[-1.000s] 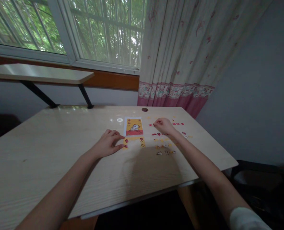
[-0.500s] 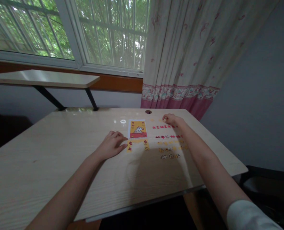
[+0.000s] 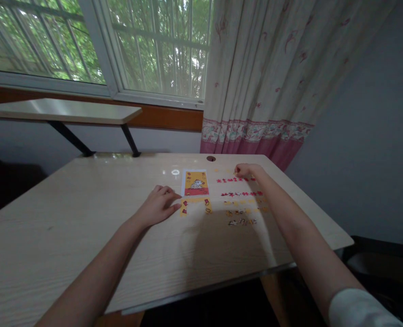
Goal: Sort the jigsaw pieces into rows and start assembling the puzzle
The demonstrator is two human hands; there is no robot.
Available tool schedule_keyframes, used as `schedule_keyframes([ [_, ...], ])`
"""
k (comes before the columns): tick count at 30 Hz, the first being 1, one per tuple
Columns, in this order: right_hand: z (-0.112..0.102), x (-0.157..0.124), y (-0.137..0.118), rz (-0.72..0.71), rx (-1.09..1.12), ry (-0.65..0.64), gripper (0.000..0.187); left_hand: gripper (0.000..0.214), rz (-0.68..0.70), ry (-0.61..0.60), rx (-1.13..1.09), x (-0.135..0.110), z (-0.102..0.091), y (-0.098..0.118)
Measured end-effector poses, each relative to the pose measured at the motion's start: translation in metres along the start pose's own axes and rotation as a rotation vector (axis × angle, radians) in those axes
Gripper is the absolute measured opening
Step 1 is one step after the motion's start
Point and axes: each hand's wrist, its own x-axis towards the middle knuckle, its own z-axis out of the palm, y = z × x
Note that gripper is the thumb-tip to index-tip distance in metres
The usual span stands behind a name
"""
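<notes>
My left hand (image 3: 161, 204) lies on the desk with its fingers stretched out, their tips at the left edge of a partly joined jigsaw puzzle (image 3: 196, 200). The joined part is a yellow strip with two short sides running toward me. Just beyond it lies a picture card (image 3: 196, 183) of a white animal on yellow and red. At the far right of the desk my right hand (image 3: 245, 170) pinches a small yellow jigsaw piece (image 3: 235, 172), mostly covered by the fingers. A row of red pieces (image 3: 233, 180) lies just below that hand.
More loose pieces lie in rows right of the puzzle: red ones (image 3: 241, 194), yellow ones (image 3: 244, 203) and white-and-black ones (image 3: 242, 222). The desk (image 3: 102, 204) has a cable hole (image 3: 211, 159) and a raised shelf (image 3: 61, 111). A curtain (image 3: 256, 91) hangs behind.
My right hand has shifted slightly to the right and a little nearer to me, fingers still pinched. The left hand stays in place.
</notes>
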Motion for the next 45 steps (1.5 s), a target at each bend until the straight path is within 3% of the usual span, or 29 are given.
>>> schedule_keyframes([
  [5, -0.006, -0.015, -0.003, 0.006, 0.082, 0.012, 0.013, 0.036, -0.008, 0.027, -0.039, 0.0, 0.0, 0.001],
  [9, -0.004, -0.041, -0.017, -0.044, 0.185, 0.114, 0.024, 0.032, -0.005, 0.078, -0.08, 0.001, -0.003, 0.008],
  [11, 0.004, -0.057, -0.037, -0.14, 0.31, 0.212, 0.025, 0.029, -0.017, 0.12, -0.147, 0.003, -0.005, 0.016],
  [13, 0.018, -0.074, -0.064, -0.367, 0.616, 0.338, 0.025, 0.025, -0.043, 0.17, -0.239, 0.005, -0.007, 0.026],
  [16, 0.045, -0.095, -0.109, -0.551, 1.01, 0.205, 0.029, 0.021, -0.052, 0.208, -0.379, 0.008, -0.006, 0.042],
  [19, 0.065, -0.107, -0.14, -0.59, 1.185, 0.142, 0.03, 0.019, -0.023, 0.205, -0.487, 0.008, -0.002, 0.052],
  [21, 0.073, -0.112, -0.15, -0.554, 1.149, 0.21, 0.026, 0.017, 0.008, 0.182, -0.467, 0.008, 0.002, 0.053],
  [24, 0.077, -0.122, -0.154, -0.535, 0.906, 0.404, 0.015, 0.017, 0.001, 0.169, -0.322, 0.008, 0.008, 0.045],
  [28, 0.082, -0.142, -0.162, -0.715, 0.568, 0.591, 0.011, 0.021, -0.129, 0.237, -0.083, 0.008, 0.011, 0.033],
  [32, 0.087, -0.155, -0.172, -0.83, 0.389, 0.599, 0.016, 0.024, -0.179, 0.264, 0.128, 0.009, 0.009, 0.033],
  [39, 0.087, -0.155, -0.167, -0.842, 0.347, 0.701, 0.019, 0.027, -0.135, 0.251, 0.298, 0.016, 0.004, 0.043],
  [41, 0.087, -0.159, -0.17, -0.934, 0.301, 0.709, 0.02, 0.027, -0.142, 0.264, 0.31, 0.017, 0.004, 0.042],
  [45, 0.09, -0.178, -0.195, -1.258, 0.1, 0.611, 0.023, 0.025, -0.159, 0.305, 0.277, 0.013, 0.001, 0.03],
])
